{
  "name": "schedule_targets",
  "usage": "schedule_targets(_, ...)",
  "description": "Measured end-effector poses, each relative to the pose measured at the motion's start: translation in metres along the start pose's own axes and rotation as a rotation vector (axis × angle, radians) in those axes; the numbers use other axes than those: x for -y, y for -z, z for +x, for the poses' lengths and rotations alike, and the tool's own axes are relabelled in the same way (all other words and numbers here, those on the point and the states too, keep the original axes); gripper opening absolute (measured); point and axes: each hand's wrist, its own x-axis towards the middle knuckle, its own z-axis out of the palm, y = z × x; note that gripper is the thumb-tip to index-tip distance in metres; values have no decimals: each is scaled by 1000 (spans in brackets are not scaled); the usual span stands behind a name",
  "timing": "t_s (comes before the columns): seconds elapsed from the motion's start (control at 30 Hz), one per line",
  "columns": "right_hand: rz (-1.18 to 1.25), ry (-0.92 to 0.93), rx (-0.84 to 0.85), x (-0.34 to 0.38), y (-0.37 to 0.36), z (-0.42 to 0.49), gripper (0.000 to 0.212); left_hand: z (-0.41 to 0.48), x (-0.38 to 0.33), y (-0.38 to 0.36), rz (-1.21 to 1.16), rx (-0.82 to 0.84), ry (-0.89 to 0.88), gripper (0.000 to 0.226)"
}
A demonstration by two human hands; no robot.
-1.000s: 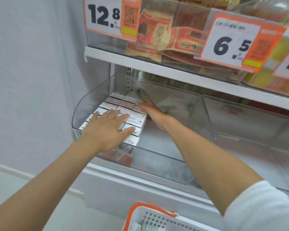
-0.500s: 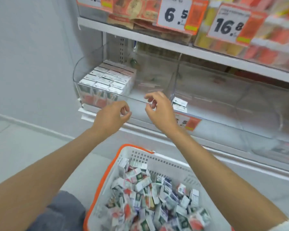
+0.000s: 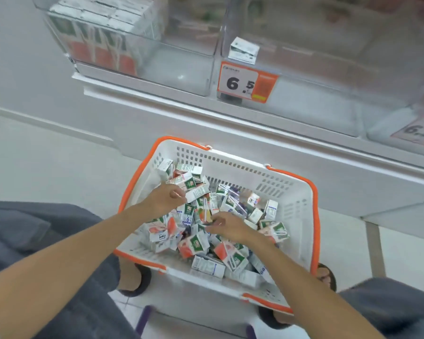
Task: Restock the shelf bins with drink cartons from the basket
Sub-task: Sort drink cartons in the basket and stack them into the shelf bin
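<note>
Orange-rimmed basket (image 3: 314, 216) full of loose cartons (image 3: 230, 255). In it, left hand (image 3: 165, 198) pinches white carton (image 3: 198, 192) at pile's far side. Nearer, right hand (image 3: 228, 228) rests mid-pile, fingers curled, grasp unclear. Above, bin (image 3: 181, 69) holds upright stack (image 3: 101, 28).

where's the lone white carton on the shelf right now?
Head view, upper middle: the lone white carton sits at the front-left corner of a clear plastic bin, above the orange-and-white 6.5 price tag.
</note>
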Motion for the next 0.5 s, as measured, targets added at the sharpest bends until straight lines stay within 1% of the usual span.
schedule_targets(0.03,-25,5,52,1,-14,1,57,1,1,-3,31,17,0,5)
schedule_targets(0.07,-82,24,80,3,-27,2,50,3,2,-5,52,29,-1,6)
schedule_targets(0.1,-131,55,72,3,-38,2,44,4,3,-7,54,38,-2,9)
schedule_targets(0.13,-151,79,42,4,-46,3,47,5,5,-8,36,56,2,17)
schedule_targets(0.17,-99,82,-3,6,-49,2,55,6,6,-11,17,100,10,29)
schedule_targets(0.2,6,68,-48,11,-44,-1,60,4,7,-14,11,169,15,47)
schedule_targets(0.27,236,85,-120,19,-23,-8,60,1,9,-24,39,351,23,85)
schedule_targets(0.3,311,104,-132,22,-9,-13,59,-1,8,-30,39,420,23,93)
schedule_targets(0.33,358,131,-130,25,6,-20,59,-1,6,-35,24,449,18,90)
schedule_targets(0.4,353,168,-134,25,31,-36,63,0,1,-40,-45,395,14,64)
schedule_targets(0.43,285,151,-156,20,39,-42,64,1,-1,-41,-84,352,22,56)
schedule_targets(0.5,-1,74,-193,2,41,-52,53,3,-2,-42,-133,311,37,58)
